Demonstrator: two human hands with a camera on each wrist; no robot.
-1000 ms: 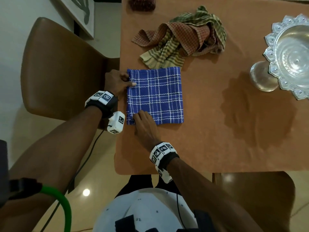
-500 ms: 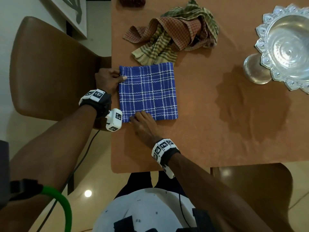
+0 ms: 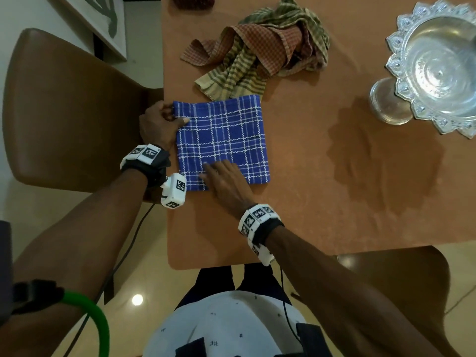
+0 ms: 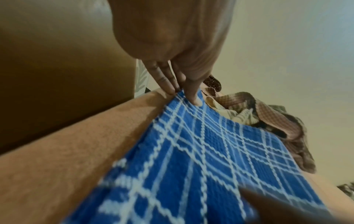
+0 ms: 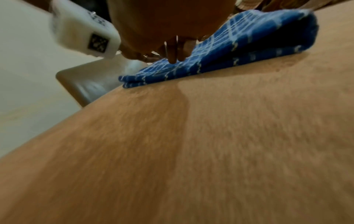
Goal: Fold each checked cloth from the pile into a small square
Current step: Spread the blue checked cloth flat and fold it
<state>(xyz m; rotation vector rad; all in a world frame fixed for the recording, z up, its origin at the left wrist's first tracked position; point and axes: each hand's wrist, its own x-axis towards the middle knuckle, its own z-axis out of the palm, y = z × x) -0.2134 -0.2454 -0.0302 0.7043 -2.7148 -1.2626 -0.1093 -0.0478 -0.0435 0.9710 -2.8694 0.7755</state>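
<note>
Orange tabletop (image 3: 322,215) carries the blue cloth (image 3: 226,135), folded to a thick square at the near left corner; soft, light and limp, it is best taken by its corners. Left hand (image 3: 157,124) pinches the far left corner, while right hand (image 3: 226,181) presses flat, fingers straight, on the near edge. Just beyond the pinch lies the pile (image 3: 260,50), touching the cloth's far edge and liable to snag; a silver bowl (image 3: 438,65) stands well to the right.

The left hand (image 3: 157,124) sits at the table's left edge, thumb on top and fingers (image 4: 164,78) beneath, pinching the far left corner of the blue checked cloth (image 3: 226,135). The right hand (image 3: 226,184) lies palm down, fingers straight, pressing the cloth's near edge. Both forearms reach forward, wrists banded.
</note>
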